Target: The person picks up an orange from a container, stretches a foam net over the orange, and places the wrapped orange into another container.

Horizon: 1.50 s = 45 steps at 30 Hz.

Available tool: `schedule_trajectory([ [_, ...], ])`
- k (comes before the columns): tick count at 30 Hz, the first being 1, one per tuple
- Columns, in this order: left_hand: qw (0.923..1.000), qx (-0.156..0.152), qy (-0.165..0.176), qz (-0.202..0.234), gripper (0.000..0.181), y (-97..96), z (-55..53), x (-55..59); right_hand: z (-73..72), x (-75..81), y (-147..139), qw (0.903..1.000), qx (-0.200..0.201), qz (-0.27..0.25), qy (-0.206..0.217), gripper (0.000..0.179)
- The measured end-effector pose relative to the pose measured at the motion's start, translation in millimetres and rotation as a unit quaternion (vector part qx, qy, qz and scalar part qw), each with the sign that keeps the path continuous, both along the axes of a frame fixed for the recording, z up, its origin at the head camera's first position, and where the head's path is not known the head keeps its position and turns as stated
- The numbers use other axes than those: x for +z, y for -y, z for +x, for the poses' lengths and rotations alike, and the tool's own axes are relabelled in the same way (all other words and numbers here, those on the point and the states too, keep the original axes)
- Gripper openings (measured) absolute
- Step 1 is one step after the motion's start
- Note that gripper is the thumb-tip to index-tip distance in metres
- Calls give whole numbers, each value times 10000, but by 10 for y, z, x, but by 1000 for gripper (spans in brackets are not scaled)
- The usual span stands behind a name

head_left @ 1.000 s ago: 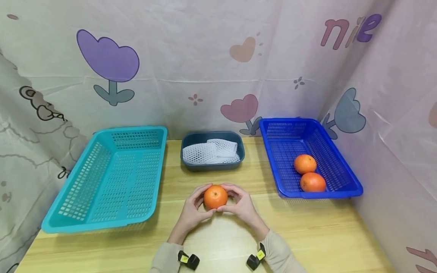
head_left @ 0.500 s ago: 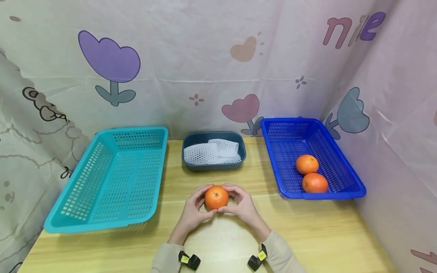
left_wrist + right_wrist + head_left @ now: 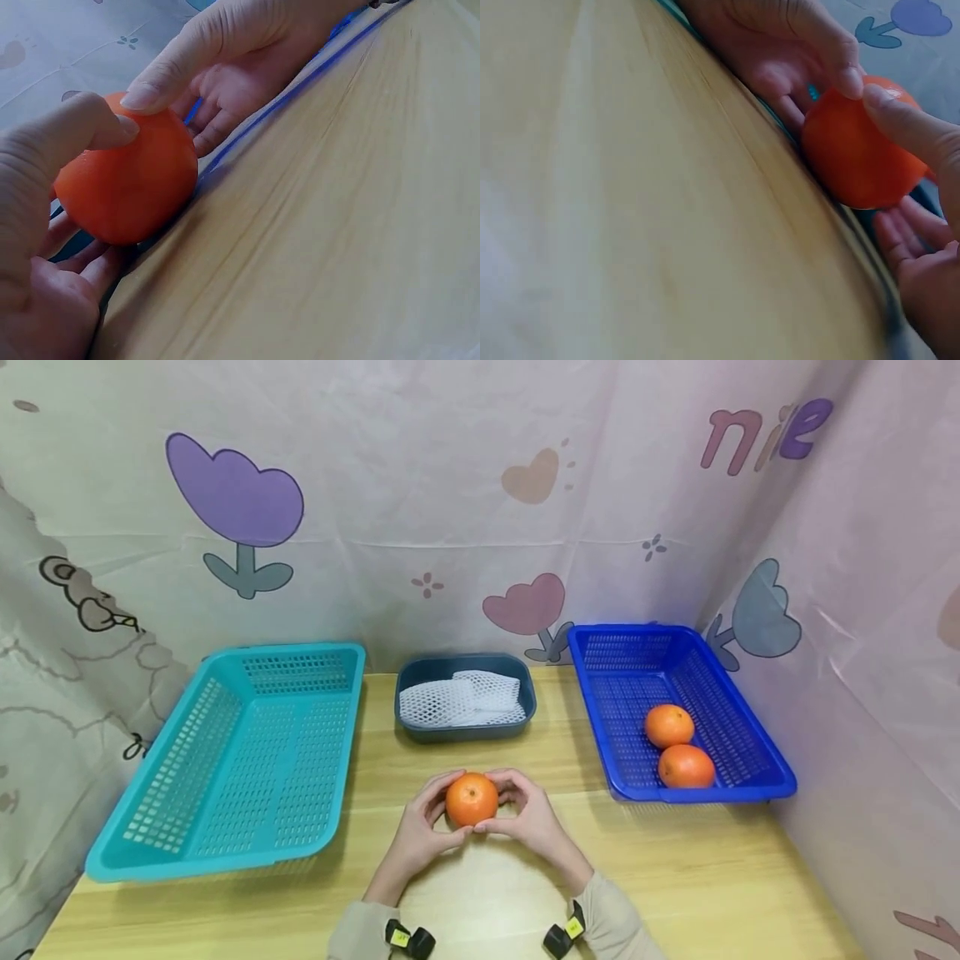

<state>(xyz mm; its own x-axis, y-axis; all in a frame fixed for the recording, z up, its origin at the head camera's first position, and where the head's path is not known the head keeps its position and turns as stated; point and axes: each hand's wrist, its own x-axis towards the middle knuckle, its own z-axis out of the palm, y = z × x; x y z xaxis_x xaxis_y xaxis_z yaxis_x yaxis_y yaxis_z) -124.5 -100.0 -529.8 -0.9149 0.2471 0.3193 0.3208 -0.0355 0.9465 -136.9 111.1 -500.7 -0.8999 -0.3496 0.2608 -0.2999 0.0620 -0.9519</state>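
Observation:
An orange (image 3: 472,799) is held between my two hands over the middle of the table, its stem end facing up in the head view. My left hand (image 3: 422,828) grips its left side, with the thumb on the near face and the fingers curled behind. From the right, my right hand (image 3: 534,817) grips it the same way. Both thumbs meet close together on the orange's near face, as the left wrist view shows the orange (image 3: 131,180) from low down. In the right wrist view the fingers spread beneath and behind the orange (image 3: 859,154).
A turquoise basket (image 3: 225,862) stands at the left. Behind the hands is a dark blue-grey tub (image 3: 465,734) with white foam net sleeves (image 3: 461,700). At the right, a blue basket (image 3: 600,727) holds two oranges (image 3: 686,766). A patterned cloth (image 3: 420,460) hangs behind the wooden table (image 3: 480,902).
Both hands keep the same grip on the orange, which stays in place on the table's middle. The whole head view shifts slightly with the camera.

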Motion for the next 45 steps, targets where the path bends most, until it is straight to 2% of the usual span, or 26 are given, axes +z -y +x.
schedule_trajectory([
  [3, 10000, 16, -28, -1, 77, -2, -12, -3, -12, 209, -44, 9979, 57, 612, 216, 63],
  [6, 10000, 16, -75, 1, 78, -9, -27, -8, -134, 300, -92, 9949, 36, 985, 235, 59],
  [10, 9998, 2, -178, 43, 79, -18, -24, -19, -416, 419, -56, 9954, -248, 919, -129, 46],
  [13, 9996, -41, -258, 86, 79, -25, -13, -18, -651, 581, 54, 9924, -548, 980, -503, 34],
  [16, 9994, -94, -306, 118, 78, -38, -8, -11, -891, 714, 193, 9823, -731, 1502, -844, 30],
  [20, 9996, -58, -273, 77, 78, -62, -12, -14, -1188, 798, 375, 9546, -537, 2621, -1307, 37],
  [23, 9997, 15, -260, -32, 79, -84, -20, -28, -1360, 787, 473, 9226, -288, 3538, -1508, 47],
  [26, 9996, 58, -273, -95, 79, -105, -20, -17, -1472, 729, 515, 8885, -196, 4302, -1587, 52],
  [28, 9995, 67, -280, -102, 79, -117, -10, 16, -1515, 680, 517, 8729, -248, 4601, -1606, 47],
  [29, 9994, 61, -323, -121, 78, -118, 5, 55, -1527, 658, 513, 8698, -299, 4657, -1602, 43],
  [32, 9992, 88, -352, -184, 75, -112, 52, 171, -1543, 607, 502, 8720, -449, 4590, -1643, 25],
  [35, 9988, 113, -403, -258, 73, -96, 94, 273, -1537, 598, 496, 8840, -558, 4331, -1667, 13],
  [37, 9987, 136, -416, -264, 73, -89, 98, 274, -1529, 616, 493, 8906, -619, 4177, -1687, 10],
  [39, 9988, 153, -399, -237, 74, -84, 89, 232, -1519, 654, 487, 8971, -735, 4040, -1631, 10],
  [41, 9990, 156, -365, -217, 76, -78, 67, 143, -1506, 706, 479, 9026, -881, 3922, -1541, 10],
  [45, 9995, 140, -192, -224, 79, -66, 26, 2, -1468, 841, 446, 9156, -1273, 3635, -1151, 10],
])
